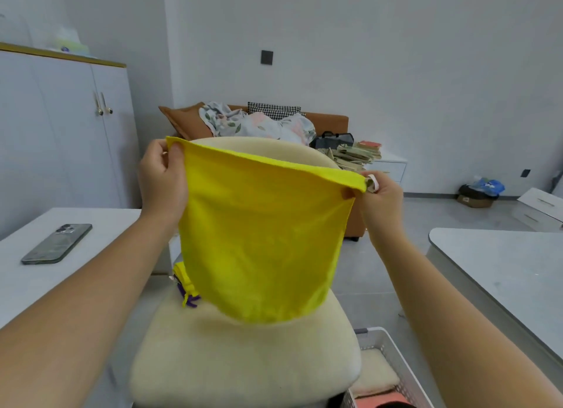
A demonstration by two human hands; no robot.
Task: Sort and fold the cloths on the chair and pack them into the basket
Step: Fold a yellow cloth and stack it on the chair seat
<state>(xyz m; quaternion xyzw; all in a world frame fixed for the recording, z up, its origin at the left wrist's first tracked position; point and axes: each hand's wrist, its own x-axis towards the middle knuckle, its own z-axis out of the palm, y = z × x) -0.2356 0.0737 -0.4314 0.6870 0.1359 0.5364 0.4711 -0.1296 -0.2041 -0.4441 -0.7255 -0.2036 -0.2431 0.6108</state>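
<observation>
A yellow cloth (262, 240) is held up spread flat over the chair (243, 362), its top edge pulled taut between the two hands. The upper-left corner is pinched by the left hand (161, 176), thumb in front and fingers behind. The upper-right corner is pinched by the right hand (377, 200), fingers curled at the hem next to a small white loop (373, 183). The cloth hangs free, with its bottom edge just above the seat. It is probably held this way to open it out and square the edges before the first fold. Judged step: folding not yet begun on this piece.

A smaller yellow and purple cloth (184, 282) is left on the seat, partly hidden behind the hanging one, so sorting is judged unfinished. The white mesh basket (388, 351) is set just beside the chair on the right, within easy reach for packing. A folded cream cloth (377, 374) and a pink piece (377, 403) already lie in it.

A phone (58, 243) lies on the table (24, 279) at left, well apart from the work. No brand, label or writing can be read anywhere; if the loop is printed, it is too small to tell.
</observation>
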